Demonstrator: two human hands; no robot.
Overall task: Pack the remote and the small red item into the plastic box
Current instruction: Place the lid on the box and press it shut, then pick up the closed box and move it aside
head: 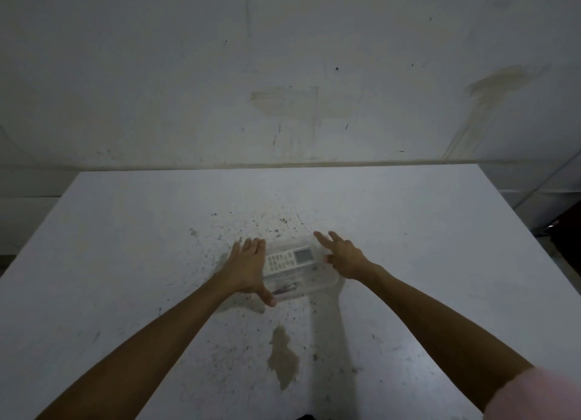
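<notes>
A clear plastic box (327,282) lies on the white table, in the middle. Inside it a white remote (290,259) with a grey screen lies across the far half. The small red item (284,289) lies in the near half. My left hand (246,267) rests flat against the box's left end, thumb along its near left corner. My right hand (344,257) is at the right end with fingers spread, touching the box's far right edge. Whether a lid covers the box I cannot tell.
The white table (125,262) is speckled with dark spots and has a brownish stain (283,356) near its front. A stained white wall (283,73) rises behind the table's far edge. A dark object (566,231) sits off the table's right side.
</notes>
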